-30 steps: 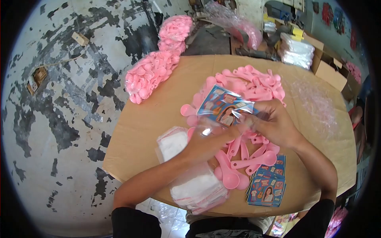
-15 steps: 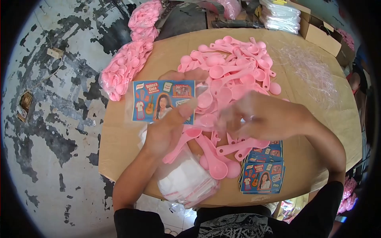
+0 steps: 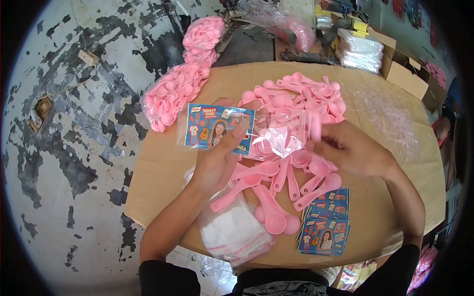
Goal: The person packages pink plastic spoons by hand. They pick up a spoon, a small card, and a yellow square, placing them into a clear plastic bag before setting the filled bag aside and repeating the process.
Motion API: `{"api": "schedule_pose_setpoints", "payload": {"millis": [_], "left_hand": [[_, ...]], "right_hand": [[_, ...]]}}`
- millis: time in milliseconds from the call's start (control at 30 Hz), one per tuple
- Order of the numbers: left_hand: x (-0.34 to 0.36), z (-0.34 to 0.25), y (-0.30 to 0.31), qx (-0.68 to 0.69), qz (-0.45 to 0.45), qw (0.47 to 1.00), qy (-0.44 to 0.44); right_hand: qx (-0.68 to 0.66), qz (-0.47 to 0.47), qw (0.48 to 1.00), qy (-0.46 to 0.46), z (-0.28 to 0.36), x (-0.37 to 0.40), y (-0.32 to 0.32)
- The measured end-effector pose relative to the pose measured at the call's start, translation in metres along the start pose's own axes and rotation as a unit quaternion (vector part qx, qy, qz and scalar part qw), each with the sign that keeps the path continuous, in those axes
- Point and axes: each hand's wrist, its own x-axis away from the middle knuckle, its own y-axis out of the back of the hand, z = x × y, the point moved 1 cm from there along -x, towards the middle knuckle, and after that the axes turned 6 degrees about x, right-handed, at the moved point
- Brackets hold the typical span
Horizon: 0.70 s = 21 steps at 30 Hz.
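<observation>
- Above the middle of the cardboard-covered surface (image 3: 163, 167), a clear bag (image 3: 276, 130) is held up by the left hand (image 3: 215, 160), with the thumb pressed on its front and the fingers closed behind it.
- One printed card (image 3: 210, 127) is seen inside the bag, filling its left half. The right half holds nothing.
- The bag's long axis is laid left to right, roughly parallel to the near edge, so its empty end is turned toward the right hand (image 3: 355, 150).
- The right hand is held just beside that empty end and is the nearer of the two to it. A blurred pink spoon (image 3: 316, 127) is seen at its fingertips, but whether it is gripped cannot be told.
- Loose spoons (image 3: 301, 96) are heaped from the middle of the surface toward the far edge, spilling under both hands.
- Near the near-right corner, a stack of printed cards (image 3: 326, 234) is laid face up.
- At the near edge, under the left forearm, a stack of empty bags (image 3: 232, 234) is kept.
- Off the left edge, plastic sacks (image 3: 173, 93) are packed full of pink spoons.
- Past the far-right corner, cardboard boxes (image 3: 405, 76) are stood, their contents hidden, and loose plastic film (image 3: 390, 111) is spread along the right edge.
</observation>
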Motion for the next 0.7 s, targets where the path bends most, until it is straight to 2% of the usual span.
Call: {"api": "schedule_pose_setpoints", "payload": {"millis": [100,133,233,467,567,700], "left_hand": [[-0.002,-0.003,0.006,-0.043,-0.004,0.999,-0.004],[-0.002,-0.004,0.005,-0.026,-0.012,1.0,-0.008],[-0.004,-0.004,0.002,0.016,-0.032,0.999,-0.02],[-0.001,0.0,0.001,0.007,-0.009,1.0,-0.008],[0.0,0.0,0.001,0.013,0.006,1.0,-0.01],[-0.002,-0.003,0.004,0.019,-0.005,1.0,-0.02]], "right_hand": [[-0.15,-0.105,0.982,0.037,-0.012,-0.005,0.002],[-0.219,-0.114,0.963,0.11,-0.015,-0.009,0.002],[-0.165,-0.161,0.965,0.123,-0.012,-0.003,0.01],[-0.237,-0.156,0.946,0.154,0.007,0.002,0.002],[-0.183,-0.158,0.956,0.166,0.006,0.004,0.002],[-0.235,-0.167,0.946,0.146,-0.005,0.004,0.012]]}}
